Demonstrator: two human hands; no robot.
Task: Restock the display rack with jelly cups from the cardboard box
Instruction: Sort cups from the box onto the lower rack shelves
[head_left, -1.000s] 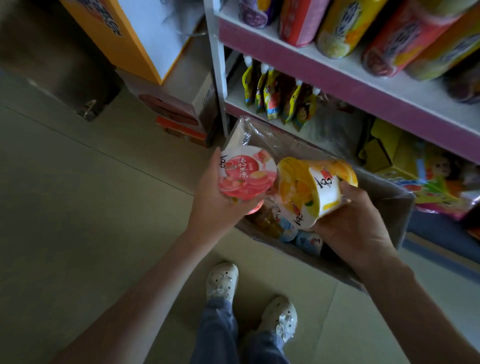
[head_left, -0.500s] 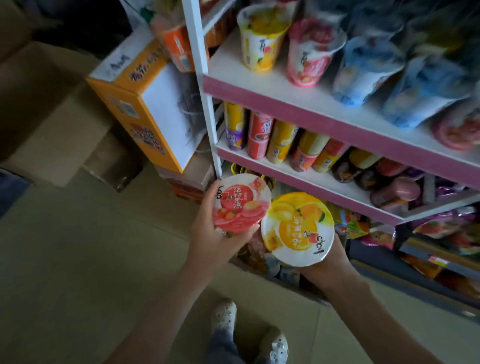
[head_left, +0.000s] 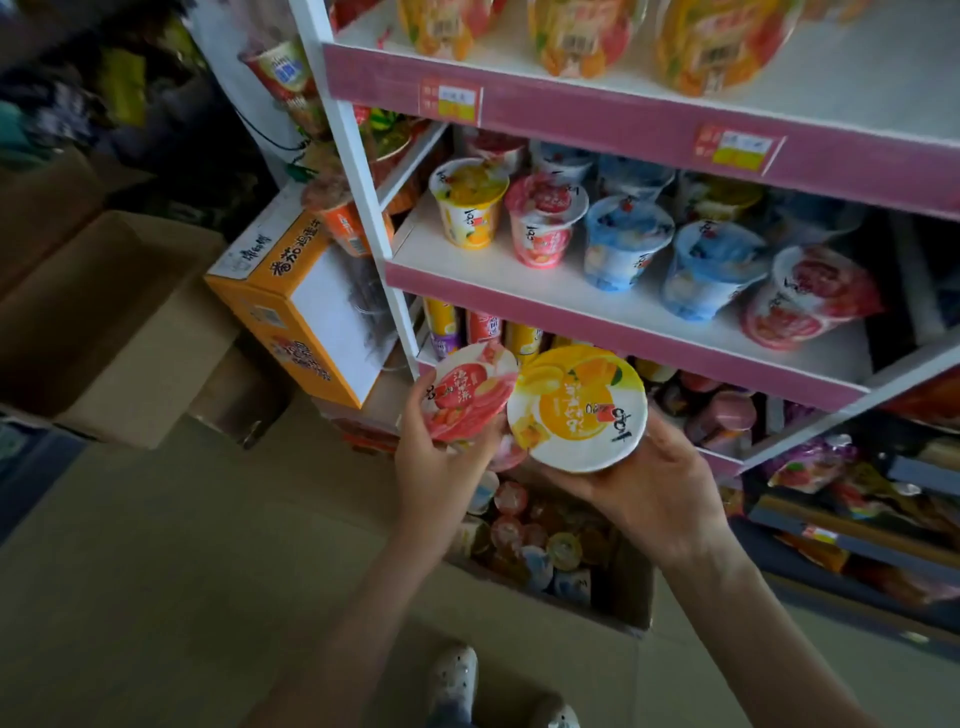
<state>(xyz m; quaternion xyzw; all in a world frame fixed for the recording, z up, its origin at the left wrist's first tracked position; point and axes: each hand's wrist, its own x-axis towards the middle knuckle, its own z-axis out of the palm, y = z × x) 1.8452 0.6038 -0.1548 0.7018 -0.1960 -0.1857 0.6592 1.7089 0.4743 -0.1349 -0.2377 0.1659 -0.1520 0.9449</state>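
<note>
Our left hand (head_left: 441, 467) has fingers and thumb curled round the pink jelly cup (head_left: 470, 395). Our right hand (head_left: 660, 488) holds the yellow jelly cup (head_left: 576, 410) from underneath, fingers wrapped up its side. Both lids face us with their rims touching, just below the pink front edge (head_left: 649, 338) of the display rack's middle shelf (head_left: 519, 283). The cardboard box (head_left: 628, 597) sits open under our hands, with small cups piled inside.

Room-wise, that shelf has a bare white strip along the front, ahead of the standing row: yellow tub (head_left: 469, 205), pink tub (head_left: 545, 221), one blue tub (head_left: 626, 244), a second blue tub (head_left: 717, 267). Further right a tipped pink tub (head_left: 808, 296) lies on its side. The upper shelf edge (head_left: 597, 117), with its price tags, overhangs the row, so the opening's pretty low. The white corner post (head_left: 358, 171) stands just left of the yellow tub.

Left of the rack there's a tilted orange carton (head_left: 291, 306) just beside the post, with open brown boxes (head_left: 104, 322) on the floor beyond. Our shoes (head_left: 454, 675) show near the box.
</note>
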